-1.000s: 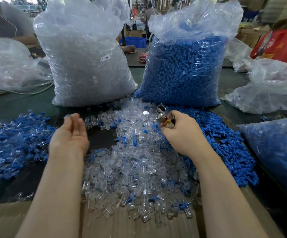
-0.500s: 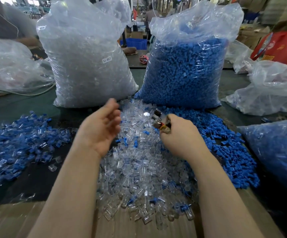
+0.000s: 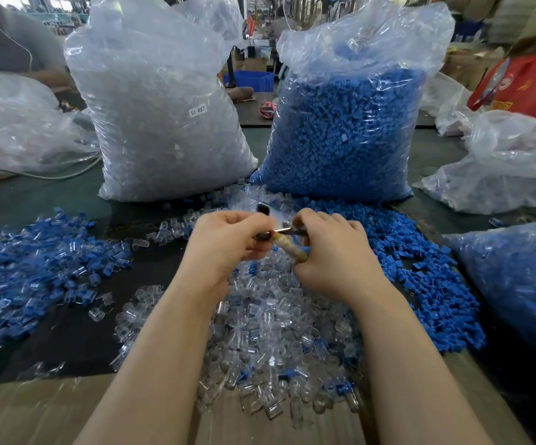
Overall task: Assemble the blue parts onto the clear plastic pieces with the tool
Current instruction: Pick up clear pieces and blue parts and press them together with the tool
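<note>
On my far left lies the heap of assembled pieces [image 3: 32, 268], blue seated in clear. Behind it stands the sack of clear pieces [image 3: 164, 123], labelled, and upright on the table [image 3: 51, 194].

My left hand [image 3: 228, 248] has its fingers curled in toward the tool's front end; I judge it pinches something small there, but I cannot tell what, the part being hidden by the fingers. The tool [image 3: 287, 244] runs between both hands, metal nose to the left and a worn tan handle to the right. My right hand [image 3: 334, 255] is wrapped round that handle, clamped firmly.

Below both hands spreads the loose pile of clear plastic pieces [image 3: 270, 332], a few blue ones mixed in. To the right lies the loose blue parts [image 3: 421, 277], with the sack of blue parts [image 3: 347, 123] behind.

I expect these pieces to be very light, stiff and slick, apt to skid or flick away. I would take a clear piece by its side walls, leaving the open mouth free, and hold the tool well back on the handle.
</note>
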Action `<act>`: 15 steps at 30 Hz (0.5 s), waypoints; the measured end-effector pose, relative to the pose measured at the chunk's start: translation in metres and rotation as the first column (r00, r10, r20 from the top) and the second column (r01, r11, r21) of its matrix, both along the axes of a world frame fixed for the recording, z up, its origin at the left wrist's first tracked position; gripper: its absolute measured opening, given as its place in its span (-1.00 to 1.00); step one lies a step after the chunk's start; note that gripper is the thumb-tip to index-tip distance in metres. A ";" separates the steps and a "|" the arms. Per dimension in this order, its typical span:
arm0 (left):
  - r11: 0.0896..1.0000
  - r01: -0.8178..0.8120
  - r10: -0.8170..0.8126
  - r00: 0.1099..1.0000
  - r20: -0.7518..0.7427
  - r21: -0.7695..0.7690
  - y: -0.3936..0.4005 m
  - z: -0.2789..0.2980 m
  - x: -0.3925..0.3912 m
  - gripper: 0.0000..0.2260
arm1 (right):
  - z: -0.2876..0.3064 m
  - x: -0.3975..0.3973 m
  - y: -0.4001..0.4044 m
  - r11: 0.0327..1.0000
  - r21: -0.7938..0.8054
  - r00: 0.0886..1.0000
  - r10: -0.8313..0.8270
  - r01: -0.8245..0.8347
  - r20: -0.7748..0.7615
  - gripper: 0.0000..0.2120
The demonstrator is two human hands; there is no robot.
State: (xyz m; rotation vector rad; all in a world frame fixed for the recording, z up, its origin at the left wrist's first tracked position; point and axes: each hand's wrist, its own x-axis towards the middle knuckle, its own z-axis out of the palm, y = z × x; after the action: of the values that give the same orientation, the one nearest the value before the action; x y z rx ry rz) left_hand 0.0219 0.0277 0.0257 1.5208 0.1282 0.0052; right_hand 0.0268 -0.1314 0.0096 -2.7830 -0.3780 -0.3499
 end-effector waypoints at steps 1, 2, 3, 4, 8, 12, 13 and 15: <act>0.998 -0.049 0.049 0.999 0.002 -0.027 0.004 -0.001 0.002 -0.92 | 0.000 0.000 -0.002 1.000 -0.006 1.000 -0.018 0.018 -0.016 -0.71; 0.996 -0.078 0.078 0.997 0.004 -0.052 0.008 -0.001 0.003 -0.91 | 0.000 0.000 -0.004 0.999 -0.001 0.999 -0.040 0.040 -0.027 -0.67; 0.995 -0.082 0.083 0.996 0.015 -0.062 0.012 -0.002 0.005 -0.90 | 0.000 0.000 -0.004 0.998 0.003 0.997 -0.064 0.064 -0.033 -0.66; 0.996 -0.071 0.073 0.997 0.036 -0.048 0.014 -0.003 0.006 -0.89 | 0.000 0.000 -0.004 0.996 0.001 0.995 -0.092 0.092 -0.039 -0.66; 0.925 -0.176 0.151 0.983 0.101 0.337 0.025 -0.015 0.013 -0.82 | -0.002 0.003 -0.007 0.931 0.040 0.925 -0.355 0.363 -0.139 -0.72; 0.528 -0.069 0.200 0.979 -0.044 0.846 0.043 -0.024 0.017 -0.60 | -0.011 0.006 -0.026 0.764 0.092 0.757 -0.601 0.638 -0.256 -0.66; 0.433 0.008 0.213 0.971 -0.111 0.901 0.045 -0.025 0.017 -0.55 | -0.013 0.006 -0.030 0.734 0.083 0.723 -0.634 0.674 -0.273 -0.62; 0.310 0.155 0.223 0.947 -0.231 0.938 0.044 -0.028 0.017 -0.54 | -0.015 0.005 -0.033 0.700 0.017 0.671 -0.676 0.714 -0.305 -0.54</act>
State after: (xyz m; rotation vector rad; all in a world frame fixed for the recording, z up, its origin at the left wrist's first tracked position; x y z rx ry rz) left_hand 0.0392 0.0717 -0.0021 2.7709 0.5026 -0.1706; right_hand 0.0318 -0.1645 -0.0055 -2.6641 0.7909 -0.1253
